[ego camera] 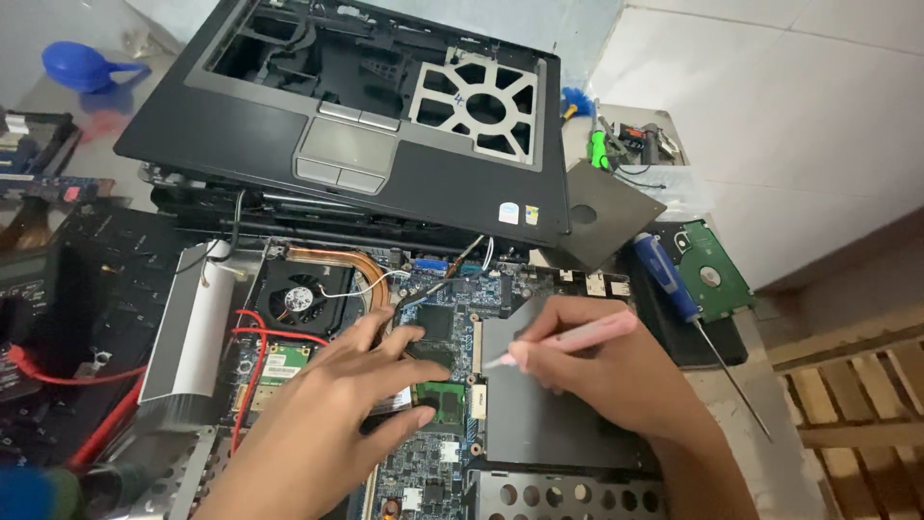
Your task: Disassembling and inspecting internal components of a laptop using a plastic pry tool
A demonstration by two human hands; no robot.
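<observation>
the left hand point(332, 414) lies spread over the open laptop's motherboard point(433, 453), fingers wide, thumb and forefinger bracketing the small green memory module point(443, 397) that sits in its slot near the middle of the board. it grips nothing; it presses and steadies. the right hand point(602, 371) is closed around a slim pink tool point(568, 339), held like a pen, its tip pointing left toward the module's right edge, just beside the white connector point(478, 400) there. whether the tip touches the board i cannot tell

the right hand rests on the grey metal plate point(539, 424) to the right of the module. the cooling fan point(300, 299) and its copper heat pipe point(337, 258) sit up and left, with red wires point(252, 358) running past the left wrist. the lifted palmrest shell point(346, 125) leans across the back, and a blue-handled screwdriver point(674, 284) lies well apart on the right next to a bare hard drive point(717, 274)

to do this well, i judge the tool tip should work only at the retaining clip, with light sideways pressure, never levering against the chips or solder. the left fingers should hold the module by its edges and keep clear of the contacts. keeping the right palm planted on the plate looks wise, since it steadies the tip. the red wires are worth minding so the left wrist does not drag them
</observation>
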